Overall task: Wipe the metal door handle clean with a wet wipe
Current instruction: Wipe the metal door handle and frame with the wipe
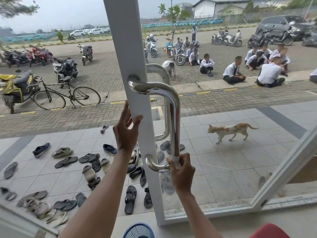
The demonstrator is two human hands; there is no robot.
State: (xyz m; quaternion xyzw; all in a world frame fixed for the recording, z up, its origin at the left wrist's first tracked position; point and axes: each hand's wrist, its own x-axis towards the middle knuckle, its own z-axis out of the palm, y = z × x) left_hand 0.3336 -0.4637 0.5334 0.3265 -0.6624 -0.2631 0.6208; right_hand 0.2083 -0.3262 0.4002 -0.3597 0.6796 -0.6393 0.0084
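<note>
Right hand (182,170) pinches wipe (175,160) around upright handle's (175,117) bottom.

Both bare arms reach up and forward — the left hand (126,131) raised higher, fingers loosely curled with the thumb set apart, the right hand (181,170) lower, fingers and thumb pinched closed in a tight grip, wrist straight.

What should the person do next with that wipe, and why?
Probably slide the right hand upward along the handle. The wipe is pinched around the bar's lower end, so the long stretch above looks unwiped, and the left hand steadies the door frame.
</note>
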